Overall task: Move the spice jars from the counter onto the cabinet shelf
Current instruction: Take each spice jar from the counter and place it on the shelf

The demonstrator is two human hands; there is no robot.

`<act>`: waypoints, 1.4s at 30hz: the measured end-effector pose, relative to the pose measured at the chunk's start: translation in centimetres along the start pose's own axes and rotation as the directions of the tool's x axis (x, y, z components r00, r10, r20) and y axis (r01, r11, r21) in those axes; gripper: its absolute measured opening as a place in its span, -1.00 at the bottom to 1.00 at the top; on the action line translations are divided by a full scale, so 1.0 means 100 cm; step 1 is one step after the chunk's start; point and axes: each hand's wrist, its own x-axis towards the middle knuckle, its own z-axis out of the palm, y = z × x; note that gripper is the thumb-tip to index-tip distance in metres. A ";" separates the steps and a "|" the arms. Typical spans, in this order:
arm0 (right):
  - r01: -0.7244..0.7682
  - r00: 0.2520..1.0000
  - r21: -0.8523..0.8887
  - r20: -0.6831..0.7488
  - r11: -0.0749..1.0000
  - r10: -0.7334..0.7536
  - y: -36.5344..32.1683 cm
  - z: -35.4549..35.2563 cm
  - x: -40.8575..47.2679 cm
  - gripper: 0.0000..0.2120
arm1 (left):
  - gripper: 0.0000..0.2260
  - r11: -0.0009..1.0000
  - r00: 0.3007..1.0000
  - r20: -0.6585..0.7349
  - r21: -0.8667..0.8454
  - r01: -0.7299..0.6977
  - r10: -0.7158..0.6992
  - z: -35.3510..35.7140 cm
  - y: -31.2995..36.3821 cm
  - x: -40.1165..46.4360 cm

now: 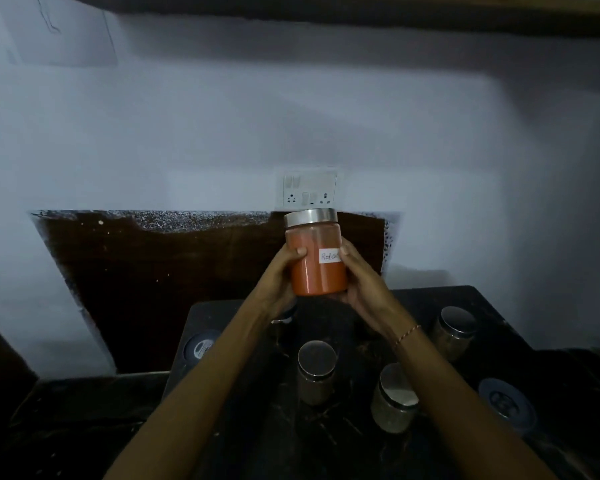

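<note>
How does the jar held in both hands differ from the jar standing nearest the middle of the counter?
The held jar is up in front of the wall, gripped by the left hand and right hand; the middle jar stands untouched on the counter. The held jar holds orange-red powder and shows a white label; the middle jar's contents look dull brown, no label visible. Both have metal lids.

Label (329,256) half covered by right thumb (346,251), only "Red" readable. Jar (283,315) behind left wrist mostly hidden. Shelf (326,8) cut off at top edge.

dim overall | dark counter (326,445) | soft blur | wide-angle bending at edges
</note>
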 end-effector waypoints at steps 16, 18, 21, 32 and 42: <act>0.187 0.977 -0.168 -0.072 0.968 -0.201 -0.056 0.019 0.040 -0.61 | -0.69 0.920 0.907 -0.287 0.335 -0.206 0.307 -0.003 0.066 0.004; 0.228 0.970 -0.205 -0.037 0.952 -0.240 -0.070 0.026 0.045 -0.64 | -0.76 0.909 0.888 -0.302 0.340 -0.239 0.346 -0.004 0.080 0.002; 0.285 0.956 -0.225 -0.011 0.932 -0.295 -0.089 0.037 0.052 -0.60 | -0.74 0.892 0.880 -0.287 0.366 -0.265 0.379 -0.005 0.101 0.001; 0.481 0.869 -0.296 0.034 0.826 -0.494 -0.202 0.094 0.082 -0.54 | -0.69 0.781 0.810 -0.211 0.476 -0.404 0.548 0.001 0.229 0.005; 0.580 0.812 -0.216 0.076 0.785 -0.579 -0.315 0.149 0.120 -0.68 | -0.80 0.555 0.643 -0.148 0.669 -0.494 0.751 0.033 0.361 0.014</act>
